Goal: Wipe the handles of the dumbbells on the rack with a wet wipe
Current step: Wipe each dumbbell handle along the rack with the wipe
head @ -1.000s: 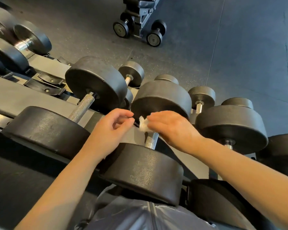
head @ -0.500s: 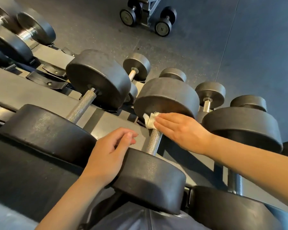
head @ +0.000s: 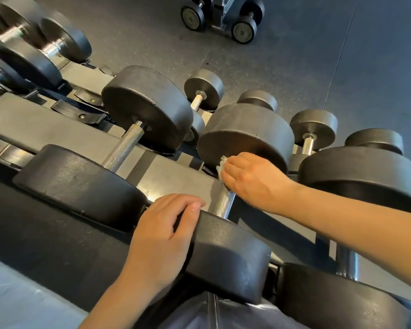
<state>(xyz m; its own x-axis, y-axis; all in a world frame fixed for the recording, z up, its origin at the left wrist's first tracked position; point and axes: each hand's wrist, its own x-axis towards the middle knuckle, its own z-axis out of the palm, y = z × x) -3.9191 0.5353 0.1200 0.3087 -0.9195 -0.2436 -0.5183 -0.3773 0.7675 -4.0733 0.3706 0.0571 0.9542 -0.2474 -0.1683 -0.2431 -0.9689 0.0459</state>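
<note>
A large black dumbbell lies on the rack in the middle, its knurled steel handle (head: 223, 200) running from the near head (head: 228, 255) up to the far head (head: 244, 134). My right hand (head: 252, 179) wraps round the upper part of that handle with a white wet wipe (head: 221, 166) under its fingers; only a corner of the wipe shows. My left hand (head: 161, 241) rests on the near head's left edge, fingers curled over the rim. A second large dumbbell with a bare knurled handle (head: 124, 148) lies to the left.
The grey rack shelf (head: 57, 129) runs diagonally under the dumbbells. Another big dumbbell (head: 361, 176) lies to the right, smaller ones (head: 204, 89) on a lower tier beyond. More dumbbells (head: 57, 41) sit at the far left. A wheeled stand with two small dumbbells (head: 242, 29) stands on the dark floor.
My left hand let go of the wipe and dropped onto the near dumbbell head. My right hand carried the wipe onto the handle's upper end and closed round it.
</note>
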